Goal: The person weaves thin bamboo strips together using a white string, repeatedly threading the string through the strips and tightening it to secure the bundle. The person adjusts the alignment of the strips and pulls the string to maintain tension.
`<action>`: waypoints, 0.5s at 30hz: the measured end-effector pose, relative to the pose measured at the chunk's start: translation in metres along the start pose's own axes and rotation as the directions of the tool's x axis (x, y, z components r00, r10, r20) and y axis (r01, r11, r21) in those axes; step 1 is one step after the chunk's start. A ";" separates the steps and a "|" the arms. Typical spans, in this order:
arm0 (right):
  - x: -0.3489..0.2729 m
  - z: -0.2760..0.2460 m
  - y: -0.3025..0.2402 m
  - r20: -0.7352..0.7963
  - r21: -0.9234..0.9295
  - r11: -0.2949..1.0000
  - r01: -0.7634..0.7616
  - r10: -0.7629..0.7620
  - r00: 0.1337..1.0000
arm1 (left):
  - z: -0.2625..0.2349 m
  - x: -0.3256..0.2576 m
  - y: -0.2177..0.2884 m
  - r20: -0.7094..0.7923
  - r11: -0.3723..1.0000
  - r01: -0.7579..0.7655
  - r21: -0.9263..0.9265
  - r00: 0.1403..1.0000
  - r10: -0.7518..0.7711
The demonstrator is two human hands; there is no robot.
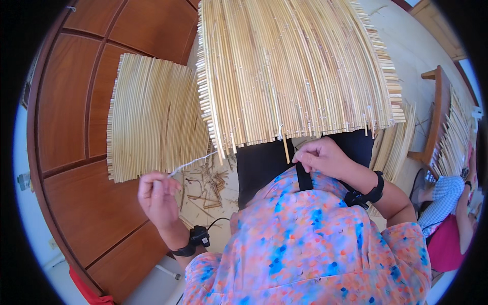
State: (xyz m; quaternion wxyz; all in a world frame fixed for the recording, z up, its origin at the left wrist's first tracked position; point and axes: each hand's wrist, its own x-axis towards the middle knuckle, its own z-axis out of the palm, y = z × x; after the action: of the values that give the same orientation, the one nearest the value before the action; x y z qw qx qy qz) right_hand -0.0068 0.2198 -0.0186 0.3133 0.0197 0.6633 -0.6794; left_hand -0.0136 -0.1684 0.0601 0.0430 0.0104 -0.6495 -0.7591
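Now, left hand: my left hand (158, 199) pinches the end of a white string (192, 162) between thumb and fingers.
White string: it runs forward and right from my left fingertips to the near left corner of the stick mat.
Right hand: my right hand (325, 158) has thumb and fingers pressed together just beside a jutting stick (286, 150); whether anything is caught between them, I cannot tell.
Wrists: a black band sits behind each hand.
Stick mat: the large straw-coloured stick mat (295, 66) stretches ahead of both hands, its uneven near edge closest to my right.
Second mat: a smaller mat (150, 117) stands ahead of my left hand.
Scraps: broken stick bits (211, 188) lie on the floor right of my left hand.
Loose sticks: a bundle (399, 145) lies beyond my right wrist.
Far right: another person (450, 239), past my right forearm.
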 end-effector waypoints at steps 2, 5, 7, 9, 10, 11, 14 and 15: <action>0.005 0.002 0.003 0.005 0.048 0.998 -0.026 0.026 1.000 | -0.020 -0.020 -0.006 0.006 0.957 0.176 0.230 0.983 -0.182; 0.007 0.004 -0.001 -0.076 0.024 0.998 -0.050 0.051 0.996 | -0.033 -0.046 -0.003 0.257 0.742 0.337 0.580 0.789 -0.559; 0.008 -0.001 0.001 -0.076 0.057 0.997 -0.052 0.056 0.996 | -0.034 -0.053 0.006 0.462 0.728 0.243 0.641 0.635 -0.619; 0.012 0.005 0.002 -0.202 0.174 0.978 0.115 -0.079 0.976 | -0.029 -0.054 0.027 0.636 0.806 0.116 0.580 0.554 -0.537; 0.014 0.009 0.000 -0.272 0.224 0.953 0.204 -0.140 0.952 | -0.026 -0.055 0.036 0.667 0.893 0.009 0.449 0.662 -0.342; 0.008 0.013 -0.020 -0.278 0.312 0.933 0.178 -0.089 0.956 | -0.024 -0.057 0.043 0.663 0.942 -0.123 0.312 0.738 -0.123; 0.012 0.014 -0.016 -0.278 0.385 0.912 0.144 -0.034 0.960 | -0.030 -0.035 0.085 0.702 0.974 -0.214 -0.081 0.681 0.208; 0.013 0.014 -0.013 -0.296 0.386 0.913 0.128 -0.009 0.955 | -0.027 -0.029 0.093 0.597 0.946 -0.247 -0.211 0.734 0.325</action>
State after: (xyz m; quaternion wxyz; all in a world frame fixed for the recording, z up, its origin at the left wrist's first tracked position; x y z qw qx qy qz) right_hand -0.0179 0.2008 -0.0114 0.1785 0.1584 0.5485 -0.8014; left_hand 0.0225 -0.2074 0.1463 -0.0577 -0.3440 -0.5747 -0.7404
